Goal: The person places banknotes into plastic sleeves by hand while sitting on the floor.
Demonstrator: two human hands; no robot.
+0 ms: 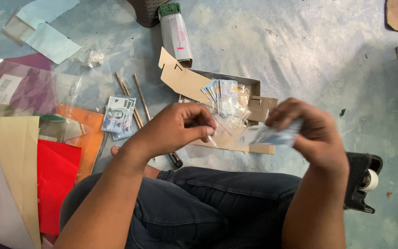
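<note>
Now | cardboard box (194, 83): fanned banknotes (222, 94) (bagged) | right hand (309, 131) fingers pinching folded banknote (272, 135) | left hand (178, 129) fingers pressed together

1. Open brown cardboard box (194, 83), flaps spread, mid-floor, holding clear plastic packets (229, 121).
2. Grey-white tubular package (176, 36), green cap, pink print, top edge.
3. Clear plastic bag (21, 87), white barcode label (4, 89), left edge.

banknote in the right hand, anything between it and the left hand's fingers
Nothing visible. The right hand holds the folded banknote out toward the left hand, whose pinched fingers sit close beside it. Only open space above the cardboard box separates them.
</note>
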